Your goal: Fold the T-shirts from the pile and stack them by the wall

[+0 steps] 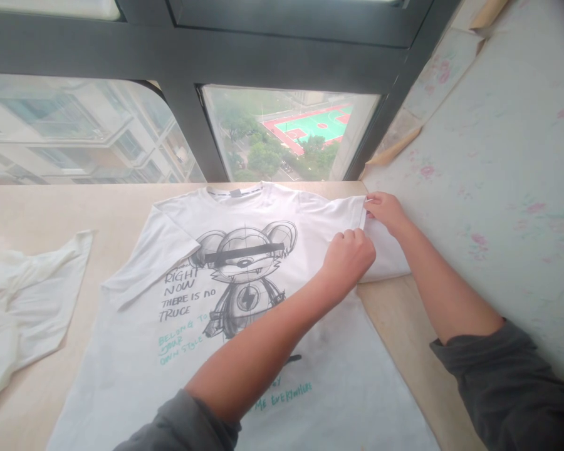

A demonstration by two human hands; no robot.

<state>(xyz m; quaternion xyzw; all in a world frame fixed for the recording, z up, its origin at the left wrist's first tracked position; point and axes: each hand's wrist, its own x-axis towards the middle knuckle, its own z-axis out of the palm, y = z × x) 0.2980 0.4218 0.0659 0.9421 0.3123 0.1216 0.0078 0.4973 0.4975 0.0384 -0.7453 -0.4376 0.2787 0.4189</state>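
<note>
A white T-shirt (319, 351) lies spread out, its collar toward the window and a sketched bear with lettering on its front. The sleeve on the left side is folded inward over the chest. At the right sleeve, my right hand (384, 210) pinches the upper corner of the sleeve hem. My left hand (350, 255) reaches across the shirt and is closed at the lower part of that same hem, its fingertips hidden behind the knuckles. Part of the sleeve stays spread to the right, beneath my hands.
Another white piece of cloth (32, 300) lies crumpled on the wooden surface (117, 219) at the left. The dark window frame (282, 59) borders the far edge. A flower-patterned wall (498, 169) with peeling paper closes off the right side.
</note>
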